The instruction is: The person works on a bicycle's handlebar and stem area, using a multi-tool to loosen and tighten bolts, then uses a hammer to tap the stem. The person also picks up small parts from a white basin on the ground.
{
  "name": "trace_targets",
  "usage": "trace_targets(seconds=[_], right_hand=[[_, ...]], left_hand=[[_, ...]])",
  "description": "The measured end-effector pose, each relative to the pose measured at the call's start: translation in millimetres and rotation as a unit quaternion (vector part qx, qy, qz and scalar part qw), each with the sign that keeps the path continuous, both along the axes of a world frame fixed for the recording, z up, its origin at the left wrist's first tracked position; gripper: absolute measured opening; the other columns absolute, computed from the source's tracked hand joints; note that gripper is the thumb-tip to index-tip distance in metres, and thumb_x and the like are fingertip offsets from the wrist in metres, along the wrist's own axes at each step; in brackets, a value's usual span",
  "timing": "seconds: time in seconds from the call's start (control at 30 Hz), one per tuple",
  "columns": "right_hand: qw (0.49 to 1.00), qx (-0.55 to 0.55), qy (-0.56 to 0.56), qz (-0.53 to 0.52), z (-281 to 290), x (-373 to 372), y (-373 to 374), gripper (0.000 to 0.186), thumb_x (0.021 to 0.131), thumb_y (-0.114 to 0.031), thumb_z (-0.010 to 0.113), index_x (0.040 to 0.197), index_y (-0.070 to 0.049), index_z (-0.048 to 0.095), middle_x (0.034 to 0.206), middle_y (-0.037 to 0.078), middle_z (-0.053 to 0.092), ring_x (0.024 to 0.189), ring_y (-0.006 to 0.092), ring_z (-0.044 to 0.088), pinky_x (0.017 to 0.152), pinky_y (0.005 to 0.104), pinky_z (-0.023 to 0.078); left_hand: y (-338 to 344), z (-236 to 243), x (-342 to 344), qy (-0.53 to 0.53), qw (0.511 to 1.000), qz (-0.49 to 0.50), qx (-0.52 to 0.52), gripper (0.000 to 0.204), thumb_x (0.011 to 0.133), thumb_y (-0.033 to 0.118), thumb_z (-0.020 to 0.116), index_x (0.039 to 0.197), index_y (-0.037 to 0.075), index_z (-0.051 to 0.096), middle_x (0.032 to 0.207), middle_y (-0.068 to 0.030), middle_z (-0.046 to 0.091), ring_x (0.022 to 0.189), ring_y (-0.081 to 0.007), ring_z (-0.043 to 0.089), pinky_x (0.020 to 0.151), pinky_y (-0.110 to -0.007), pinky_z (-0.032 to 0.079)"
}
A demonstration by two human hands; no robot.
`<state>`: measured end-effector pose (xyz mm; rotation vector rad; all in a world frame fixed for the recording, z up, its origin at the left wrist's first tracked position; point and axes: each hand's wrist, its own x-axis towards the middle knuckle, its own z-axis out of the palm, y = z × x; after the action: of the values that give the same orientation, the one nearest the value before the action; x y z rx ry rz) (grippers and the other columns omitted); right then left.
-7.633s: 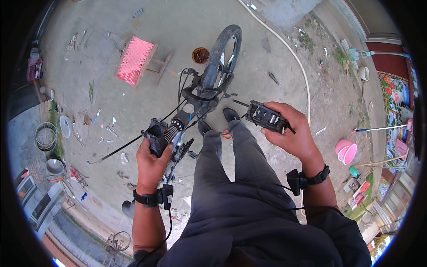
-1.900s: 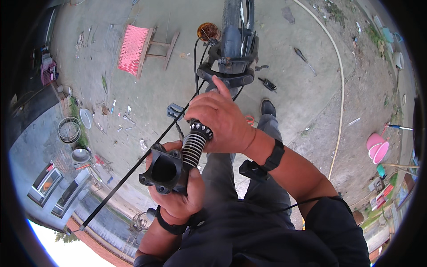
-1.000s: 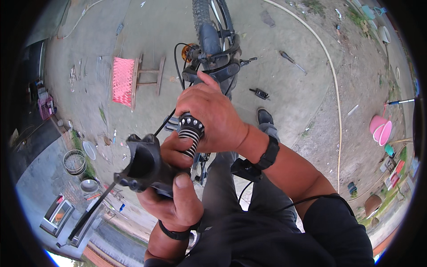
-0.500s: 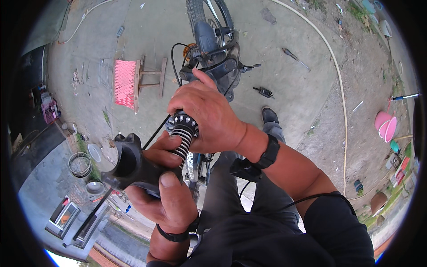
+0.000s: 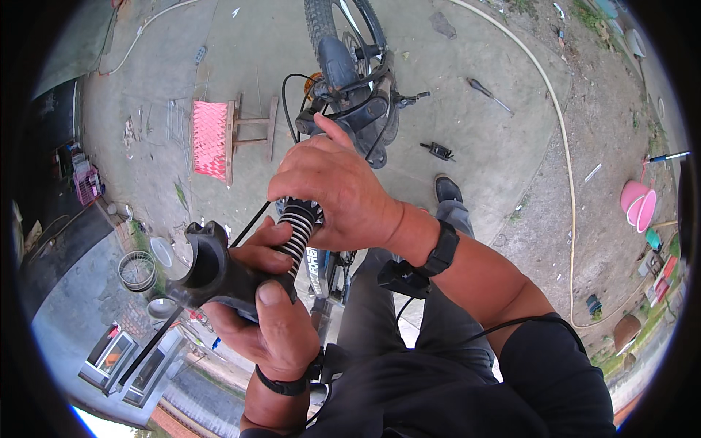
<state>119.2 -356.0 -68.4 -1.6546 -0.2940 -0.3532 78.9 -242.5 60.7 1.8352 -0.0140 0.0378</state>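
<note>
"Where, in the head view, was the black stem (image 5: 228,281)?"
"In the left hand (image 5: 274,321), which gripped it at the base of a ribbed shaft (image 5: 298,233)."
"And the right hand (image 5: 343,191)?"
"It was closed around the shaft's upper end, a bicycle's front wheel (image 5: 319,23) beyond."

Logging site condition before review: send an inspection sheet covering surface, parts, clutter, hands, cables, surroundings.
Surface: grey concrete ground, with soil toward the right.
Parts: black stem and ringed shaft, both held; bicycle front wheel beyond.
Clutter: screwdriver, small black part, pink woven stool.
Left hand: fingers closed on the black stem.
Right hand: fingers curled around the ringed shaft's far end.
Cables: black cable loop near the wheel; black cord across the right arm.
Surroundings: pale hose, pink bucket, wire basket.
</note>
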Motion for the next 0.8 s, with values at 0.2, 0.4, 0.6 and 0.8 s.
trace_targets(seconds=[0.2,0.4,0.6,0.8], right_hand=[[1.000,0.010,-0.015,0.009,-2,1,0,0.040,0.066,-0.016,0.083,0.098,-0.026,0.063,0.094,-0.004,0.056,0.101,0.0252,0.060,0.116,0.0611,0.025],[1.000,0.010,-0.019,0.006,-4,2,-1,0.037,0.066,-0.017,0.083,0.096,-0.025,0.062,0.095,-0.004,0.056,0.102,0.0255,0.060,0.116,0.0614,0.025],[1.000,0.011,-0.018,0.003,-4,2,-2,0.036,0.065,-0.019,0.083,0.094,-0.025,0.063,0.095,-0.003,0.057,0.103,0.0256,0.060,0.116,0.0611,0.025],[1.000,0.003,-0.023,-0.010,-5,2,-1,0.035,0.067,-0.019,0.084,0.096,-0.024,0.064,0.097,-0.004,0.060,0.102,0.0245,0.062,0.117,0.0611,0.025]], left_hand=[[-1,1,1,0.003,1.000,0.005,0.006,0.048,0.097,0.028,0.064,0.126,-0.003,0.042,0.101,-0.0132,0.060,0.107,-0.0328,0.064,0.110,-0.058,0.042],[7,-2,-1,0.002,1.000,-0.014,0.002,0.071,0.092,0.034,0.071,0.141,-0.005,0.037,0.104,-0.0138,0.060,0.113,-0.0354,0.063,0.110,-0.057,0.042],[32,-3,3,0.045,0.992,-0.116,-0.017,0.094,0.074,0.034,0.088,0.145,-0.003,0.039,0.136,-0.0205,0.054,0.133,-0.0417,0.053,0.113,-0.056,0.041],[53,-24,21,-0.077,0.938,-0.242,0.237,0.070,0.083,0.032,0.087,0.134,0.003,0.050,0.136,-0.0202,0.055,0.134,-0.0425,0.053,0.113,-0.055,0.043]])
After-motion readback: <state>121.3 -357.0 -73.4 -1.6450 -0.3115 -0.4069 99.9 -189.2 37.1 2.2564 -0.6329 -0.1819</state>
